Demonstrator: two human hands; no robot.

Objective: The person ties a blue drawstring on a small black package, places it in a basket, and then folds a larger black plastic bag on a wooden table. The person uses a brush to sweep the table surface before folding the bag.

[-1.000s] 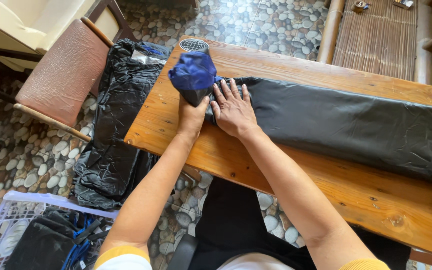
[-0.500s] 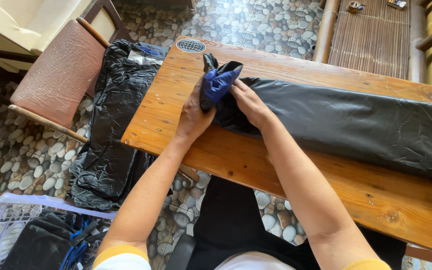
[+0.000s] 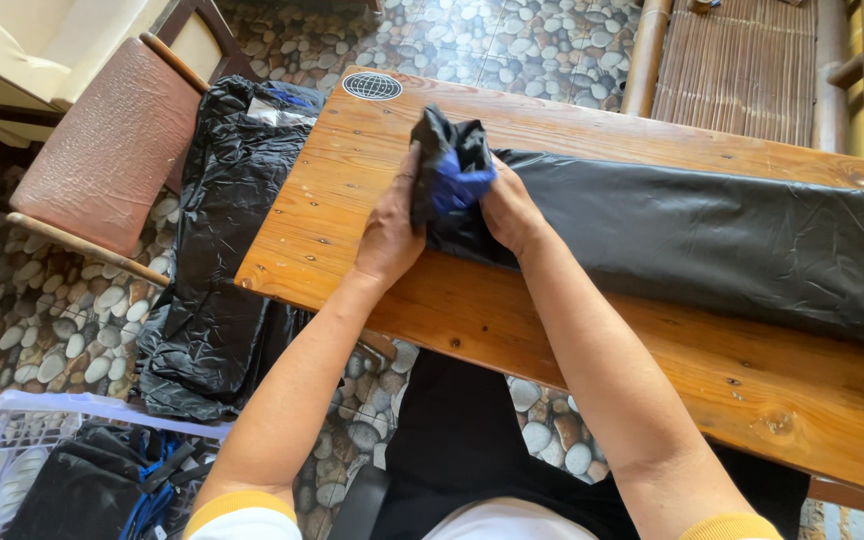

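A wooden table (image 3: 472,320) is filling the middle of the view, its planks orange-brown and varnished, with knots showing near the right end and a round dark sticker (image 3: 372,86) sitting by the far left corner. A long black plastic sheet (image 3: 712,240) is lying flat along the tabletop, running off to the right. At its left end both hands are gripping a bunched wad of the black plastic with a blue cloth (image 3: 460,180) showing in it: the left hand (image 3: 392,235) is curling its fingers around the wad from the left, and the right hand (image 3: 507,210) is closing on it from the right, the two nearly touching.

The floor (image 3: 62,320) is showing a pattern of rounded pebbles. Black bags (image 3: 222,250) are hanging off the table's left edge toward the floor. A chair (image 3: 112,150) with a reddish padded seat is standing to the left, and a pale crate (image 3: 12,450) holding dark items is sitting at lower left. Bamboo slats (image 3: 742,70) are lying beyond the table.
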